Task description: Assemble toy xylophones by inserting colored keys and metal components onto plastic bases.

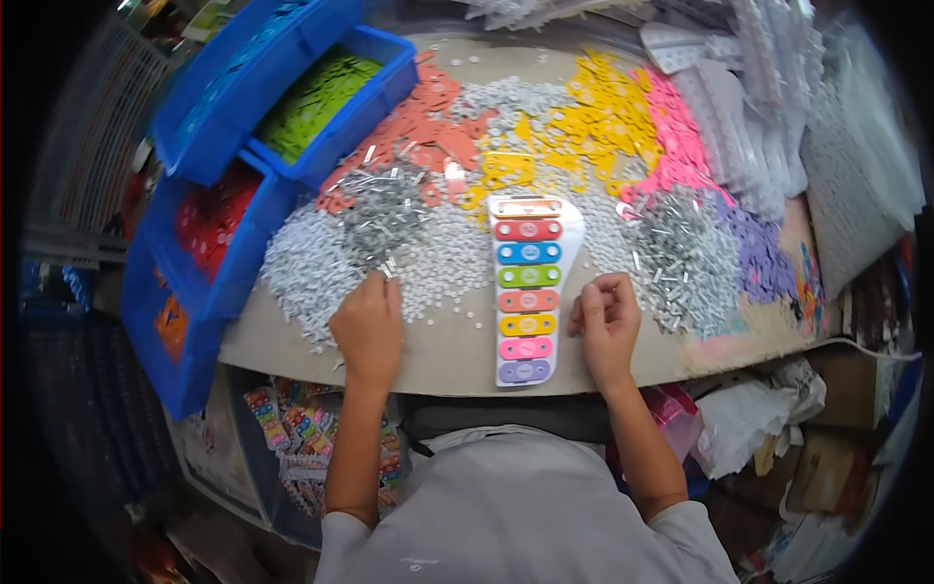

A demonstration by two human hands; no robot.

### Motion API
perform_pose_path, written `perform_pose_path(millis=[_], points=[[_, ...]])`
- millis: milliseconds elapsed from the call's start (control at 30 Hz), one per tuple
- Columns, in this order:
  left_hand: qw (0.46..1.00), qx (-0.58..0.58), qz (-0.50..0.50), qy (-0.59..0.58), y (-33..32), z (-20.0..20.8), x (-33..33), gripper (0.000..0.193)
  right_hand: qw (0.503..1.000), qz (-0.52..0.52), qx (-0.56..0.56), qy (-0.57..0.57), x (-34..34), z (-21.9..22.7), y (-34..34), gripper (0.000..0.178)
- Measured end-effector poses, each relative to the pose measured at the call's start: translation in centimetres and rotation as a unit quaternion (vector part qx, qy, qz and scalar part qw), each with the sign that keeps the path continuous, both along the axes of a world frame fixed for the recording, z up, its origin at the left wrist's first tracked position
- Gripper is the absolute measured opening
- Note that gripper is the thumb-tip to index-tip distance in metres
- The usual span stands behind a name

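Observation:
A toy xylophone [528,290] lies upright in front of me, a white body with a column of coloured bars. White round caps sit at the ends of the upper bars; the lower bars show small dark holes. My left hand [368,329] is closed, fingertips at the lower edge of a heap of silver metal strips [384,214] and small white caps [443,263]. Bright strips show at its fingertips; I cannot make out what it holds. Just right of the xylophone, apart from it, my right hand [610,326] is curled closed, its contents hidden.
Blue bins [336,146] at the left hold green, red and orange bars. Heaps of coral, yellow [608,117], pink and purple bars [759,253] cover the back and right. Another metal strip heap [681,258] lies right. White plastic bodies [749,107] are stacked far right beside a bulging bag [856,185].

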State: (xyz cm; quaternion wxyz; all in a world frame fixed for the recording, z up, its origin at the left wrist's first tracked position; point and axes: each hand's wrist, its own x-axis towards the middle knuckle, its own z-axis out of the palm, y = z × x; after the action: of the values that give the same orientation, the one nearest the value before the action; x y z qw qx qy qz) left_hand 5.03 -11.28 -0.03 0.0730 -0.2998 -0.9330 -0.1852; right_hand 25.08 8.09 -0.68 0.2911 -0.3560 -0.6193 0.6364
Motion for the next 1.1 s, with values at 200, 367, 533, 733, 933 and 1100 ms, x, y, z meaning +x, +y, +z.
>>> perform_pose_path(millis=[200,367,533,733,933,1100], points=[[0.981,0.161,-0.023,-0.102,0.3,1.8,2.4,0.005,0.890,-0.106,0.402,-0.190,4.4,3.8,2.0,0.006],[0.900,0.284,-0.195,-0.266,1.4,2.9,6.8,0.009,0.830,-0.046,0.439,-0.341,9.1,4.9,4.8,0.009],[0.844,0.317,-0.222,-0.371,2.1,2.6,9.8,0.012,0.826,-0.072,0.405,-0.384,11.2,3.7,5.4,0.014],[0.826,0.299,-0.186,-0.440,1.1,2.7,9.2,0.013,0.838,-0.090,0.385,-0.376,11.1,2.0,6.6,0.011],[0.687,0.396,-0.067,-0.606,1.6,3.0,6.7,0.015,0.825,-0.074,0.410,-0.382,10.6,2.2,6.5,0.008],[0.635,0.396,-0.056,-0.662,2.9,1.5,5.4,0.013,0.811,-0.138,0.486,-0.295,10.3,1.9,6.7,0.011]])
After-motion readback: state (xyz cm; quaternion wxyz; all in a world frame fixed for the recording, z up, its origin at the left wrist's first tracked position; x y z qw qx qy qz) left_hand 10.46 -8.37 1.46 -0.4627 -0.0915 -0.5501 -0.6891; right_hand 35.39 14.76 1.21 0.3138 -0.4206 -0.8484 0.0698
